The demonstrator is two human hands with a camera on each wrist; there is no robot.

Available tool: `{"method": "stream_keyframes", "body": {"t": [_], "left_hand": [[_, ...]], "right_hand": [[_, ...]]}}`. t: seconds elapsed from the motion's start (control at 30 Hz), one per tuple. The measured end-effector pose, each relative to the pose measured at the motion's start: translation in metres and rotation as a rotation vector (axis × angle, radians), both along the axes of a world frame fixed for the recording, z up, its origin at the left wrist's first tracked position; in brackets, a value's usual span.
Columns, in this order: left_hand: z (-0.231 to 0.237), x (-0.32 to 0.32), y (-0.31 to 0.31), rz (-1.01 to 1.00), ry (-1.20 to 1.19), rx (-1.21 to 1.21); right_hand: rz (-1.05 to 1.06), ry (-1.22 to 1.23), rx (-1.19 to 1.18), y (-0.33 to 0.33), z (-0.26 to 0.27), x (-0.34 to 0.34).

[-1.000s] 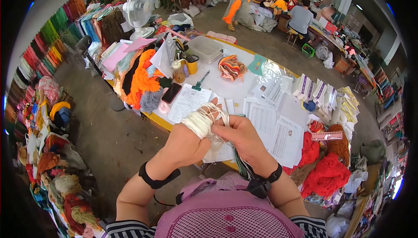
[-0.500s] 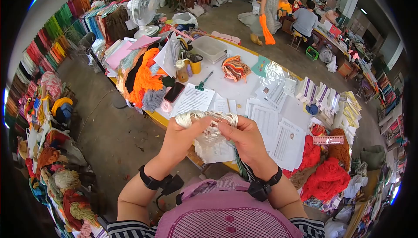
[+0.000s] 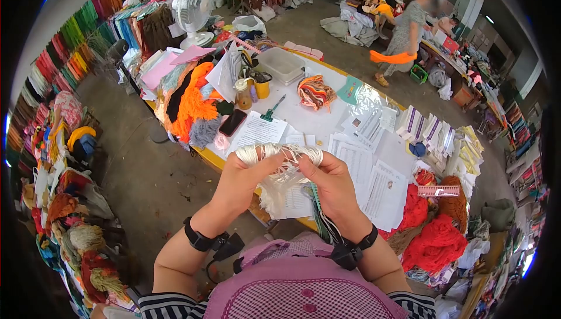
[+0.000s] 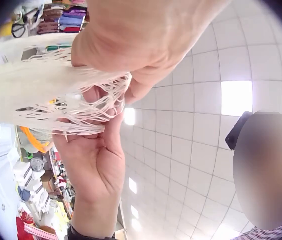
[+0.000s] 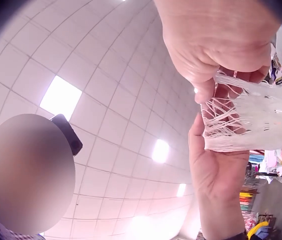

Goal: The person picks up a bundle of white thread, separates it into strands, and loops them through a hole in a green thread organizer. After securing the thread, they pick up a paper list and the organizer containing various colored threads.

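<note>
Pinching loose white thread skein (image 3: 272,192), left hand (image 3: 238,183) and right hand (image 3: 334,186), fingers curled; likely light, soft; hold looped edge.

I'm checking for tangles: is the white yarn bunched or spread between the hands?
Spread: the white yarn spans left hand and right hand, strands fanned with visible gaps.

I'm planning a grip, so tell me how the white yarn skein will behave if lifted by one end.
The white yarn skein will likely be floppy: its strands hang below the left hand and right hand. It may tangle, since loose threads cross at its held end.
</note>
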State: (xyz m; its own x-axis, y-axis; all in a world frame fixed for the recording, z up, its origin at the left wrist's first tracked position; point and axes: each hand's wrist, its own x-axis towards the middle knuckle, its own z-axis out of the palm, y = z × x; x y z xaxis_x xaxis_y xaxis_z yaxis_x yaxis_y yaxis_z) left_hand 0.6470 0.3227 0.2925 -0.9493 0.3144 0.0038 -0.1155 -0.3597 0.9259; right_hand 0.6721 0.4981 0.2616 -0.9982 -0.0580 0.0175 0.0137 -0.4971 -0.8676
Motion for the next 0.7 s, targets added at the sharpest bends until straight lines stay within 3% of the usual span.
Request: {"method": "stream_keyframes", "body": {"t": [0.3, 0.37, 0.4, 0.47, 0.53, 0.6, 0.67, 0.7], "left_hand": [[-0.005, -0.001, 0.003, -0.011, 0.048, -0.052], [-0.005, -0.002, 0.002, -0.002, 0.053, -0.050], [-0.003, -0.004, 0.002, -0.016, -0.039, 0.014], [0.000, -0.006, 0.000, -0.031, -0.132, 0.078], [0.001, -0.007, -0.002, -0.032, -0.339, 0.227], [0.000, -0.005, 0.000, -0.033, -0.327, 0.252], [-0.002, -0.004, 0.000, -0.032, -0.313, 0.279], [-0.003, -0.004, -0.001, -0.075, -0.285, 0.276]], "right_hand": [[-0.010, 0.061, 0.217, -0.001, 0.009, 0.001], [-0.036, -0.034, 0.000, -0.004, 0.010, -0.001], [-0.033, -0.034, 0.000, -0.001, 0.007, -0.004], [0.090, -0.092, -0.326, 0.006, -0.006, -0.012], [0.168, -0.102, -0.305, 0.007, -0.011, -0.015], [0.241, -0.115, -0.287, 0.003, -0.008, -0.013], [0.197, -0.125, -0.036, -0.008, 0.004, -0.008], [0.196, -0.125, -0.036, -0.007, 0.004, -0.007]]}}
